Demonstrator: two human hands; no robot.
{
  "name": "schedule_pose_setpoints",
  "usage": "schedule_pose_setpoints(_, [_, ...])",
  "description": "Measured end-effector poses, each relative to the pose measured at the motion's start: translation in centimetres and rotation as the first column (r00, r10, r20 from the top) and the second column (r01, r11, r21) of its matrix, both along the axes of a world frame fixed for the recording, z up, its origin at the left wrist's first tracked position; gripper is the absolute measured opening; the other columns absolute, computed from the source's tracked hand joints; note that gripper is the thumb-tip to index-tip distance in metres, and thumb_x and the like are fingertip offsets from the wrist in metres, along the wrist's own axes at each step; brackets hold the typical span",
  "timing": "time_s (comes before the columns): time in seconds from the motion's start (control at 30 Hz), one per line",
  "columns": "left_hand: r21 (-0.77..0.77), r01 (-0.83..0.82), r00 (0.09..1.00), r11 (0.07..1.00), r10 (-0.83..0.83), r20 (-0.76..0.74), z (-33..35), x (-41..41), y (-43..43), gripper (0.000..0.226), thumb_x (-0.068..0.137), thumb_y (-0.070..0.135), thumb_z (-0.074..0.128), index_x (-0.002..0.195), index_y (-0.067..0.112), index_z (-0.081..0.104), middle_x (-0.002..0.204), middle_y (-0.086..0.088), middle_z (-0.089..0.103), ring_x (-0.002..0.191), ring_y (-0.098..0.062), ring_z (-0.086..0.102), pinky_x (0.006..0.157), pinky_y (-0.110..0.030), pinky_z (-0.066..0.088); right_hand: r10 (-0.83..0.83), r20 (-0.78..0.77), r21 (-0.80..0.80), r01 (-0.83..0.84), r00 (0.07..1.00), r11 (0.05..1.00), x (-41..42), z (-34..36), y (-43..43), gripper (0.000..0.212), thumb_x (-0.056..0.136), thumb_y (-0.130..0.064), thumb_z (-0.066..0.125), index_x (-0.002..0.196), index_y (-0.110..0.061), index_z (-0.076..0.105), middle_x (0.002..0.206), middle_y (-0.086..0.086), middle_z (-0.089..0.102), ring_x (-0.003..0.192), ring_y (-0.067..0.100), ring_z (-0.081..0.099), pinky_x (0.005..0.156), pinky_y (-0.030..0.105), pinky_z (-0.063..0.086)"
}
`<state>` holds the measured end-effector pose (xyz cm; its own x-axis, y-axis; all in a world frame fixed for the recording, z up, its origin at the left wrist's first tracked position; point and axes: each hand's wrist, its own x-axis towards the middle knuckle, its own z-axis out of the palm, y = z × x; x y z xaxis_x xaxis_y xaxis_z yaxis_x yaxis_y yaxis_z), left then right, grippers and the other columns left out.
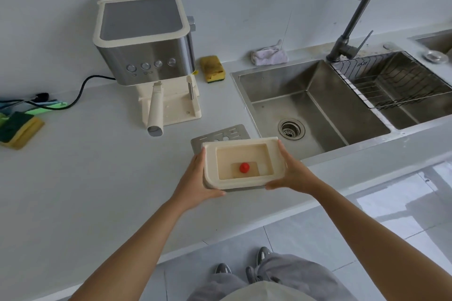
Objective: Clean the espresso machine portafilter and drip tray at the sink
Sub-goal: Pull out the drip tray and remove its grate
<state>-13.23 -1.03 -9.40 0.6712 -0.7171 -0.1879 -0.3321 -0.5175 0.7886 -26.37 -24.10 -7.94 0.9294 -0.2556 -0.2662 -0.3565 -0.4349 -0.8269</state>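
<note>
Holding drip tray | left hand, right hand | inside: red knob

Head-worn view, facing forward-down, seemingly near counter

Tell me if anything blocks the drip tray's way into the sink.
Nothing visible does. The left hand and right hand hold the drip tray over the counter, beside the sink. The metal grate lies partly under the tray; the wire rack sits at the sink's right end.
</note>
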Motion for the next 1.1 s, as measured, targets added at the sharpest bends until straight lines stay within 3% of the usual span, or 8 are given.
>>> schedule_pose_setpoints(0.07, [-0.016, 0.019, 1.000, 1.000, -0.019, -0.009, 0.9, 0.4, -1.4, 0.121, 0.061, 0.021, 0.085, 0.148, 0.029, 0.002, 0.151, 0.006, 0.024, 0.133, -0.008, 0.031, 0.101, -0.023, 0.033, -0.015, 0.042, 0.071, 0.012, 0.999, 0.997, 0.0, 0.7, -1.2, 0.098, 0.059, -0.001, 0.083, 0.125, -0.041, 0.023, 0.114, -0.013, 0.047, 0.106, 0.013, 0.053, 0.078, 0.020, 0.055])
schedule_pose_setpoints(0.17, [-0.037, 0.020, 0.999, 0.999, -0.022, -0.031, 2.1, 0.9, -3.9, 0.121, 0.063, 0.020, 0.084, 0.147, 0.032, -0.001, 0.151, 0.007, 0.023, 0.134, -0.010, 0.029, 0.104, -0.025, 0.032, -0.047, 0.076, 0.117, 0.037, 0.996, 0.992, 0.1, 1.8, -3.3, 0.100, 0.056, -0.003, 0.084, 0.133, -0.031, 0.026, 0.121, 0.001, 0.049, 0.113, 0.026, 0.054, 0.082, 0.046, 0.056])
schedule_pose_setpoints(0.3, [-0.060, 0.034, 0.998, 0.998, -0.037, -0.054, 3.6, 1.3, -8.2, 0.117, 0.065, 0.021, 0.083, 0.148, 0.029, 0.000, 0.150, 0.004, 0.026, 0.135, -0.010, 0.028, 0.111, -0.033, 0.031, -0.062, 0.137, 0.176, 0.037, 0.989, 0.984, 0.2, 2.8, -7.3, 0.089, 0.063, 0.003, 0.080, 0.132, -0.023, 0.031, 0.120, -0.002, 0.050, 0.113, 0.018, 0.054, 0.083, 0.032, 0.056])
schedule_pose_setpoints(0.53, [-0.068, -0.031, 0.999, 0.997, 0.029, -0.028, 5.2, 1.1, -17.6, 0.107, 0.073, 0.019, 0.077, 0.148, 0.031, 0.002, 0.146, 0.012, 0.031, 0.126, -0.004, 0.034, 0.096, -0.020, 0.032, -0.085, 0.174, 0.286, 0.032, 0.981, 0.958, 1.2, 3.1, -17.1, 0.090, 0.054, -0.006, 0.078, 0.131, -0.028, 0.037, 0.106, -0.014, 0.056, 0.094, -0.006, 0.058, 0.068, 0.024, 0.054])
schedule_pose_setpoints(0.63, [-0.048, -0.077, 0.996, 0.996, 0.076, -0.037, 5.5, 0.7, -22.0, 0.106, 0.073, 0.018, 0.077, 0.148, 0.032, 0.003, 0.142, 0.014, 0.035, 0.126, -0.004, 0.035, 0.095, -0.020, 0.032, -0.046, 0.186, 0.317, -0.015, 0.981, 0.948, 1.6, 3.1, -21.9, 0.095, 0.051, -0.012, 0.082, 0.133, -0.029, 0.037, 0.109, -0.019, 0.057, 0.099, -0.003, 0.059, 0.075, 0.021, 0.053])
schedule_pose_setpoints(0.8, [0.032, -0.180, 0.983, 0.983, 0.181, -0.036, 6.1, -0.4, -28.4, 0.109, 0.075, 0.026, 0.075, 0.149, 0.030, -0.005, 0.152, 0.008, 0.026, 0.138, -0.014, 0.028, 0.103, -0.026, 0.030, 0.006, 0.184, 0.353, -0.071, 0.983, 0.933, 2.2, 3.3, -29.0, 0.095, 0.054, -0.008, 0.082, 0.135, -0.024, 0.035, 0.121, -0.001, 0.055, 0.109, 0.011, 0.056, 0.084, 0.027, 0.054])
schedule_pose_setpoints(0.97, [0.042, -0.274, 0.960, 0.961, 0.276, -0.046, 6.8, -2.4, -33.0, 0.103, 0.080, 0.023, 0.071, 0.148, 0.027, -0.006, 0.154, 0.007, 0.021, 0.141, -0.015, 0.022, 0.109, -0.030, 0.025, 0.065, 0.160, 0.400, -0.125, 0.985, 0.908, 2.7, 3.7, -33.9, 0.080, 0.063, 0.007, 0.077, 0.126, -0.026, 0.040, 0.116, -0.002, 0.055, 0.099, 0.002, 0.057, 0.068, 0.015, 0.052])
schedule_pose_setpoints(1.1, [0.032, -0.338, 0.938, 0.941, 0.340, -0.063, 7.2, -2.9, -34.7, 0.100, 0.080, 0.023, 0.070, 0.149, 0.026, -0.002, 0.154, 0.006, 0.022, 0.141, -0.015, 0.023, 0.111, -0.033, 0.024, 0.110, 0.144, 0.396, -0.159, 0.983, 0.905, 3.2, 3.4, -36.0, 0.083, 0.053, -0.018, 0.081, 0.127, -0.026, 0.043, 0.116, -0.002, 0.060, 0.107, 0.011, 0.058, 0.085, 0.026, 0.053])
